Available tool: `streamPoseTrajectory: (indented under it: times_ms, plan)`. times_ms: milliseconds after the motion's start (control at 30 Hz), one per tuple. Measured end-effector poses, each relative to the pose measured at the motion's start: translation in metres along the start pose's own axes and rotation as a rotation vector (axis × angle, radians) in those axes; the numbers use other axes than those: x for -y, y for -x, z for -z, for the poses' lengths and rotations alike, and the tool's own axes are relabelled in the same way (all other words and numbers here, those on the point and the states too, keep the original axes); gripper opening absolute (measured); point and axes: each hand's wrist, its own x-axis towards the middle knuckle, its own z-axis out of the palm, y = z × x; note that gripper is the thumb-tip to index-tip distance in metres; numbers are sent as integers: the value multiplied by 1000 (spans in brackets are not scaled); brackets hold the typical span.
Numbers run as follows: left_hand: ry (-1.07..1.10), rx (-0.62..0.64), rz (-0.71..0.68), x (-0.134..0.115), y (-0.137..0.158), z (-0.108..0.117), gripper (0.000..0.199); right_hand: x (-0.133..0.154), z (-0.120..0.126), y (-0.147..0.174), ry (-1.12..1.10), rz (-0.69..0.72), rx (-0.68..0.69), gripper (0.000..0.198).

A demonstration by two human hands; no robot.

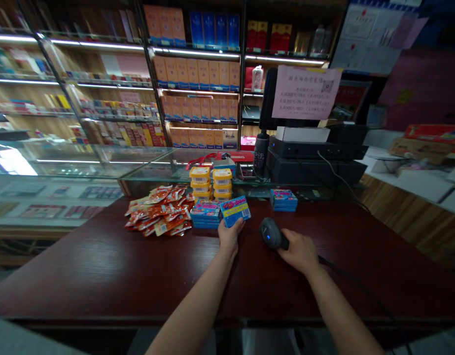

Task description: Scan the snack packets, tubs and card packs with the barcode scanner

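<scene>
My left hand (229, 237) grips a flat blue box (236, 211) with pink lettering and a yellow strip, tilted up above the counter. In my right hand (299, 250) is a dark barcode scanner (272, 233) with a small blue light, its head turned toward the box. Just left of the held box lies a stack of similar blue boxes (205, 215). Another small stack of blue boxes (284, 199) sits farther right. Behind the left stack stand two columns of yellow-lidded tubs (200, 181). A heap of orange-red sachets (159, 211) lies at the left.
The dark red wooden counter (112, 276) has a glass display case (153, 170) behind it. A monitor with a pink notice (306, 92) stands on black equipment (312, 165) at the back right. The scanner cable (345, 270) trails right. Stocked shelves (197, 71) line the back.
</scene>
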Motion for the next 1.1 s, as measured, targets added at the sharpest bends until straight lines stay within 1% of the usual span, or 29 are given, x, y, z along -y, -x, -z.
streamPoseTrajectory:
  times_ms: [100, 233, 300, 400, 500, 600, 700, 800, 900, 967, 1100]
  plan:
    - [24, 4, 4, 1, -1, 2, 51, -1, 6, -5, -141, -13, 21, 31]
    - [45, -3, 1, 1, 0, 2, 48, 0, 12, -12, -405, 55, 85, 42]
    - [39, -15, -1, 1, 1, 0, 45, 3, 15, -12, -488, 62, 104, 45]
    - [13, -34, 7, 0, 2, -4, 42, 9, 20, -9, -537, 38, 104, 45]
    - [5, -40, 10, 0, 3, -5, 44, 12, 22, -5, -531, 16, 96, 42]
    - [7, -29, -3, 0, 3, -2, 49, 12, 22, -4, -491, 9, 71, 43]
    - [15, -7, -8, 1, 2, 0, 53, 11, 22, -4, -392, -19, 24, 40]
    - [21, 0, -8, 1, 1, 1, 55, 13, 22, -4, -166, -125, -28, 37]
    - [18, 3, -16, 2, 1, 2, 55, 17, 18, -3, 80, -224, -45, 30]
    - [7, 12, -26, 3, 0, 3, 55, 19, 11, -3, 156, -238, -40, 27]
    - [-78, 16, -42, 6, -1, 4, 53, 17, -2, -2, 218, -213, -31, 26]
